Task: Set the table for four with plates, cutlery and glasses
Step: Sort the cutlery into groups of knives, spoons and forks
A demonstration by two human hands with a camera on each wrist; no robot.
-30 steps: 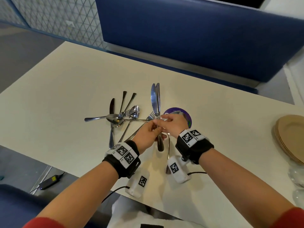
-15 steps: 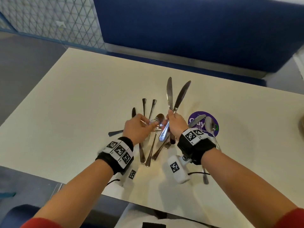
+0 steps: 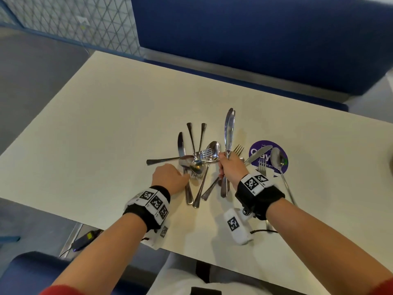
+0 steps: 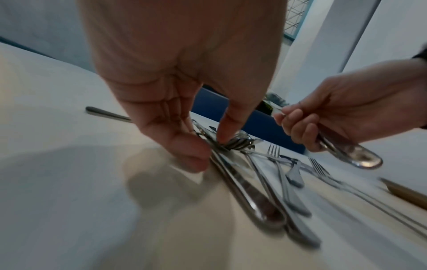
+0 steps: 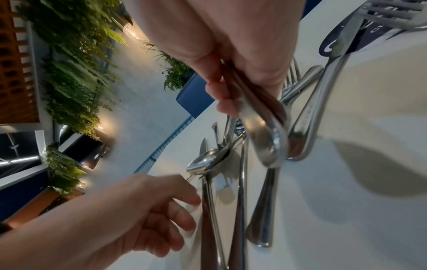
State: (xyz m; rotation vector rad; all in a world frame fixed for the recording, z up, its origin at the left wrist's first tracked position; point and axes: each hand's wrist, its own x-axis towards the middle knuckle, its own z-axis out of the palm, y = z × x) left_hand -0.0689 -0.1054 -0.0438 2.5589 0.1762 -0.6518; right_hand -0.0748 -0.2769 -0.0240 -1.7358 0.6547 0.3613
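Two knives point(image 3: 229, 133) are clasped upright by their handles in the right hand point(image 3: 230, 167). A fork point(image 4: 231, 144) in the cutlery pile point(image 3: 197, 165), mid-bench point(image 3: 106, 124), is pinched by the lowered left hand point(image 3: 170, 177).

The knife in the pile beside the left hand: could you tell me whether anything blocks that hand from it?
Nothing blocks the left hand; its fingers pinch the knife near its middle. But spoons lie crossed over it just beyond, so lifting may drag them.
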